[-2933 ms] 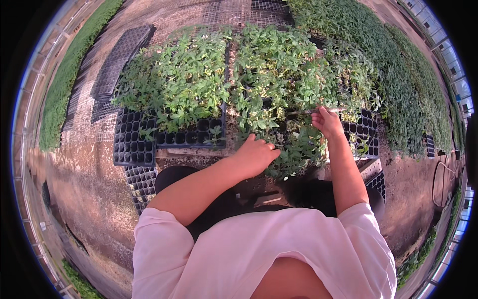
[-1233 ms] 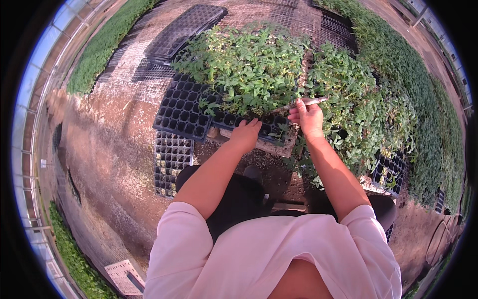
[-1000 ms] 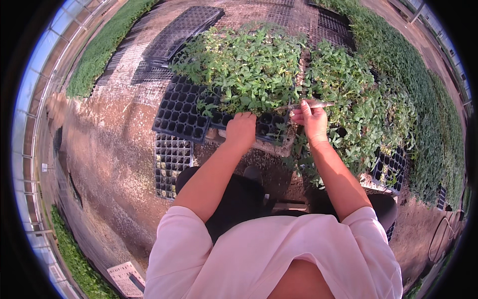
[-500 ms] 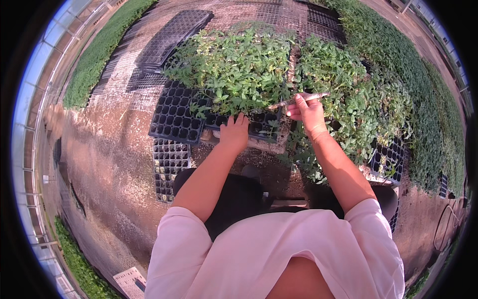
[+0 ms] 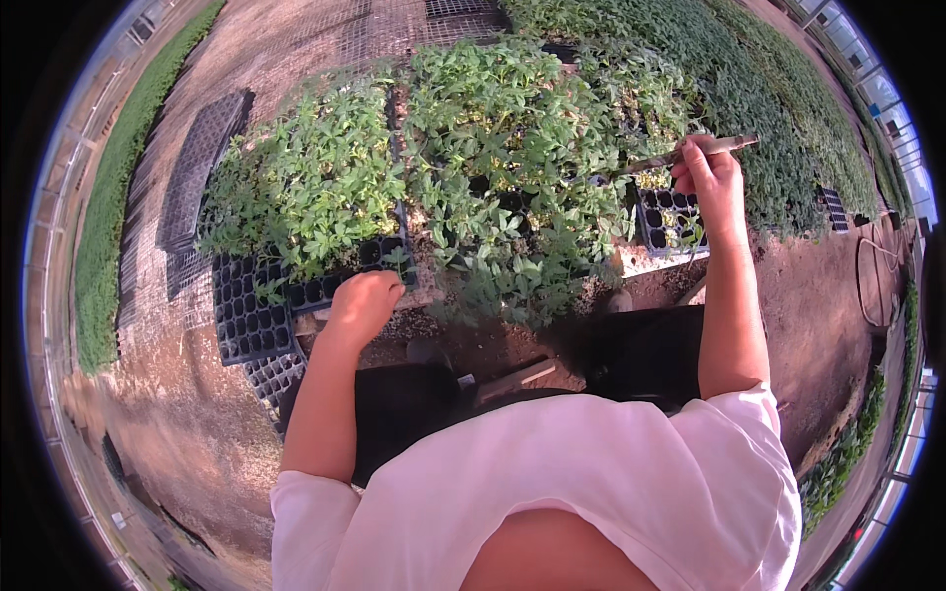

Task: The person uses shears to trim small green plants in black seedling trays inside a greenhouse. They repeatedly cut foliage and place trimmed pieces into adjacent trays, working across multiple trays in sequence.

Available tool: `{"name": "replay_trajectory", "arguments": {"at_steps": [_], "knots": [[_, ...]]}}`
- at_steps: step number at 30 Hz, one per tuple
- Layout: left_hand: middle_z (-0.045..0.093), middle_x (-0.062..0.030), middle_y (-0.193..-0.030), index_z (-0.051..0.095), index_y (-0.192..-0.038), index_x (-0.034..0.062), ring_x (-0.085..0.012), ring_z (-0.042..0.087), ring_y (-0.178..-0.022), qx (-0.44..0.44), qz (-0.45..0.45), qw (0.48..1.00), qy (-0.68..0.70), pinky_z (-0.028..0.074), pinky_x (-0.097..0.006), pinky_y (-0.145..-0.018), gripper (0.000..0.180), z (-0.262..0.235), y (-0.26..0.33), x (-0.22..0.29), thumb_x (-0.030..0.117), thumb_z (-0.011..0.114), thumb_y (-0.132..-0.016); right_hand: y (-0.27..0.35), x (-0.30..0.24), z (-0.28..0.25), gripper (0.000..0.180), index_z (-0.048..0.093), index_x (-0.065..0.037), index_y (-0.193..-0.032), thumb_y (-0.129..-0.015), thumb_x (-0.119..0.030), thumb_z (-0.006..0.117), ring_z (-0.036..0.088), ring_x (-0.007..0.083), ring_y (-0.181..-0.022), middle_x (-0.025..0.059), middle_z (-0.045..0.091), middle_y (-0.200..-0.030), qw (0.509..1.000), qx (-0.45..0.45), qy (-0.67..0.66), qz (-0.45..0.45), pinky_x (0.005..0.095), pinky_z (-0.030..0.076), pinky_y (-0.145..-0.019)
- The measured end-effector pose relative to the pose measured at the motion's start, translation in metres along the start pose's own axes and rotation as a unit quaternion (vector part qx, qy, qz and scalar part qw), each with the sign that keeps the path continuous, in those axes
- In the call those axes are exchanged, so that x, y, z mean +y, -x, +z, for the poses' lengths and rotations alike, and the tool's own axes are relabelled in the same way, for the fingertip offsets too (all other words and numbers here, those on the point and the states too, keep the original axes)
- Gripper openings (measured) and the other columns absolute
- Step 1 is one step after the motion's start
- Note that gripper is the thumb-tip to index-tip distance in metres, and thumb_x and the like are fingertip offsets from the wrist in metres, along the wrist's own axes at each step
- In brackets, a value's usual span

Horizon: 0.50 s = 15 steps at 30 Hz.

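My right hand (image 5: 714, 182) pinches a thin stick-like tool (image 5: 731, 144), held nearly level. Its pale end juts out to the right, and the darker, narrower end reaches left over the seedlings. Below that hand lies a black cell tray (image 5: 670, 219) holding a few small plants. My left hand (image 5: 365, 303) is at the front edge of another black cell tray (image 5: 320, 290), its fingers curled close to a small seedling (image 5: 398, 260). Its fingertips are partly hidden, so what they grip does not show. Leafy green seedlings (image 5: 325, 177) fill the back of that tray.
A broad patch of seedlings (image 5: 512, 158) spreads between my hands. Stacked empty trays (image 5: 202, 167) lie on the mesh bench at the left. Long rows of dense plants (image 5: 798, 128) run along the right. A wooden piece (image 5: 517, 378) lies by my legs.
My view has swung right, so the trays appear farther left. My right hand has moved right with the tool, toward the right-hand tray. My left hand's fingers, outstretched before, are now curled.
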<state>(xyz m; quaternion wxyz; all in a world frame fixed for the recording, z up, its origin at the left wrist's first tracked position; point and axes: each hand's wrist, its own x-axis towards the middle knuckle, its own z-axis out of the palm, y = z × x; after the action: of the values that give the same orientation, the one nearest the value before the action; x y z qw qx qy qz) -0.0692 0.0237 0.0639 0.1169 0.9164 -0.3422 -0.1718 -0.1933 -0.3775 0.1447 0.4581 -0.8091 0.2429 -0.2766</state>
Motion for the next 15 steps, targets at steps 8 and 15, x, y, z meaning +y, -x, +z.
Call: {"name": "replay_trajectory", "arguments": {"at_steps": [8,15], "knots": [[0.061,-0.0132,-0.097,0.058,-0.102,0.0044,-0.0308,0.057,-0.091,-0.156,0.333,0.911,0.187,0.046,-0.038,-0.079,0.022,0.051,-0.021,0.138,0.016,0.052,-0.085,0.026,0.034,-0.004,0.023,0.057,-0.002,-0.095,-0.089,-0.024,0.054,0.054,0.0064,-0.055,0.0002,0.057,-0.066,0.939,-0.309,-0.117,0.093,0.0197,0.045,-0.050],[0.053,-0.0187,-0.115,0.050,-0.116,0.0005,-0.0327,0.051,-0.106,-0.134,0.196,0.944,0.227,0.040,-0.039,-0.092,0.034,0.163,-0.043,0.195,0.012,0.050,-0.084,0.023,0.055,-0.008,0.015,0.060,-0.004,-0.095,-0.086,-0.016,0.056,0.055,0.0079,-0.056,0.0017,0.057,-0.065,0.983,-0.182,0.012,0.016,0.0229,0.045,-0.053]]}}
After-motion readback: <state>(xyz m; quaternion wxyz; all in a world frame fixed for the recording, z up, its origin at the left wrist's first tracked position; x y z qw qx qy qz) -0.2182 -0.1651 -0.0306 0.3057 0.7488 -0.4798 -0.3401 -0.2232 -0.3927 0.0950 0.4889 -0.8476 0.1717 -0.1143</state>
